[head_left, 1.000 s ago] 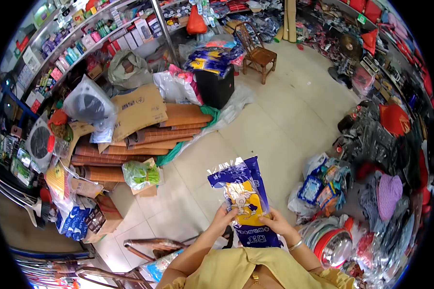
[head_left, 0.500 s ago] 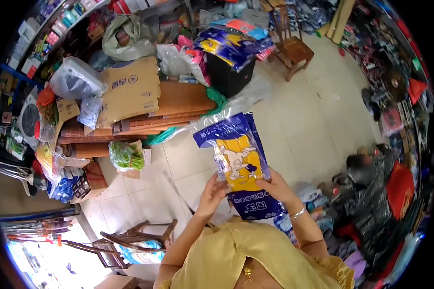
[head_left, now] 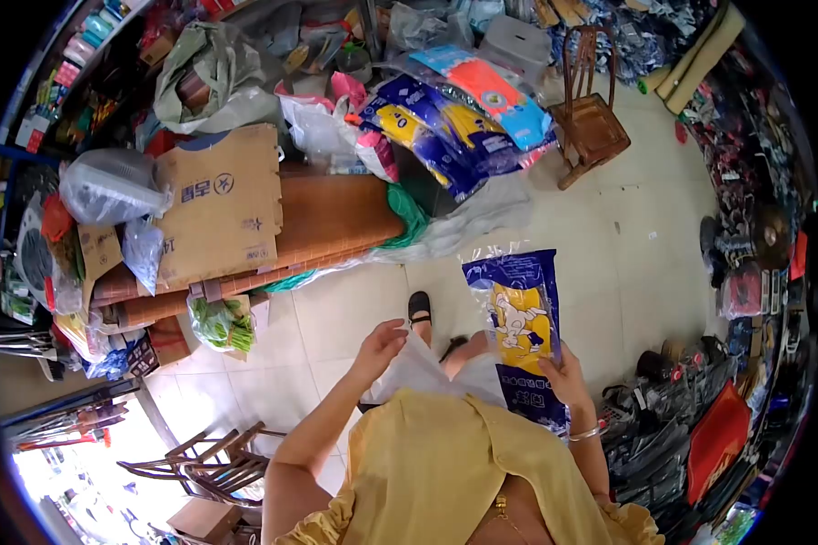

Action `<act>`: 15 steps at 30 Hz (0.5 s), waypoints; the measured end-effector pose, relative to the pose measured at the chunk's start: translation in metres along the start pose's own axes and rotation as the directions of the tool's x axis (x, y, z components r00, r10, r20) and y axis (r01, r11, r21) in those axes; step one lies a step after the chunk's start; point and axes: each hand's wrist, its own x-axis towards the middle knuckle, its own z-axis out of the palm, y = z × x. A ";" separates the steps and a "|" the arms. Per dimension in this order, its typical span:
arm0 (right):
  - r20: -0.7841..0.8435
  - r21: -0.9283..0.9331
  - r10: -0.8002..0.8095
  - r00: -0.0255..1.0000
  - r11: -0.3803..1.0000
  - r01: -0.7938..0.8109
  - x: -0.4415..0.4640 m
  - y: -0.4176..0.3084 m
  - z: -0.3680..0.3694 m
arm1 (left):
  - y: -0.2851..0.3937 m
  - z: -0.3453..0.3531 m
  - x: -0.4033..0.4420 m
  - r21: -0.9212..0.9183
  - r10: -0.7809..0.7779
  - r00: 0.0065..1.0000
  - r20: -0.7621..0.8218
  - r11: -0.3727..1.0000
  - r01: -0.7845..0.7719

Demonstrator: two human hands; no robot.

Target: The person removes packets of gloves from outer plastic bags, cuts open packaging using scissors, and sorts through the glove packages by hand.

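My right hand (head_left: 565, 374) grips the lower right edge of a flat blue-and-yellow plastic packet (head_left: 525, 318). A white cartoon rabbit is printed on its middle, and clear plastic shows at its top edge. The thumb lies on the front; the other fingers are mostly hidden behind. To the left, apart from the packet, my left hand (head_left: 379, 352) hovers with fingers loosely bent and nothing visible in them. It is beside white cloth (head_left: 436, 371) in front of my body. Similar blue-and-yellow packets (head_left: 436, 123) lie in a pile ahead, a blue-and-orange one (head_left: 495, 91) on top.
A wooden chair (head_left: 591, 127) stands beyond the packet pile. Brown rolled mats (head_left: 336, 209) carry a flattened cardboard box (head_left: 218, 195) at left. Bagged green vegetables (head_left: 223, 322) sit before them. Dark bagged goods and a red item (head_left: 720, 440) line the right side. A wooden chair (head_left: 218, 463) is at lower left.
My left hand has come off the packet and moved left. The right hand alone now holds the packet, shifted right. The view has turned, and a sandalled foot now shows.
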 end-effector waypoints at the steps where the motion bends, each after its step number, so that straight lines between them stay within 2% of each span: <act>1: -0.004 0.040 0.003 1.000 0.999 -0.002 0.016 -0.007 -0.008 | 0.014 0.008 0.020 -0.032 0.040 0.999 -0.009 0.999 -0.040; 3: 0.022 0.049 0.032 0.999 0.998 -0.033 0.052 -0.024 -0.018 | 0.033 0.029 0.055 -0.083 0.022 1.000 -0.015 0.996 -0.023; 5: 0.069 0.057 -0.020 0.997 0.998 0.016 0.093 -0.038 -0.022 | 0.039 0.054 0.090 -0.179 0.111 0.994 -0.006 0.978 -0.110; 6: 0.093 0.046 0.004 0.996 0.999 -0.008 0.109 -0.046 -0.024 | 0.040 0.068 0.103 -0.271 0.116 0.993 -0.002 0.956 -0.112; 7: 0.189 -0.054 -0.014 0.982 0.998 0.024 0.135 -0.056 -0.027 | 0.048 0.086 0.112 -0.291 0.109 0.994 -0.026 0.950 -0.112; 8: 0.282 -0.146 -0.038 0.959 0.986 0.082 0.165 -0.069 -0.030 | 0.062 0.102 0.124 -0.412 0.081 0.992 -0.098 0.904 -0.114; 10: 0.365 -0.211 -0.067 0.929 0.965 0.153 0.210 -0.097 -0.032 | 0.079 0.125 0.149 -0.600 0.062 0.979 -0.196 0.782 -0.170; 11: 0.429 -0.269 -0.082 0.899 0.939 0.215 0.228 -0.112 -0.033 | 0.086 0.127 0.164 -0.602 0.059 0.979 -0.193 0.781 -0.166; 13: 0.469 -0.257 -0.106 0.877 0.934 0.250 0.264 -0.149 -0.037 | 0.098 0.132 0.190 -0.517 0.049 0.908 -0.416 0.809 -0.280; 14: 0.507 -0.243 -0.134 0.852 0.926 0.290 0.286 -0.161 -0.047 | 0.114 0.126 0.213 -0.551 0.042 0.913 -0.406 0.786 -0.281; 15: 0.506 -0.250 -0.127 0.853 0.925 0.286 0.298 -0.168 -0.053 | 0.135 0.123 0.225 -0.584 0.108 0.911 -0.399 0.736 -0.343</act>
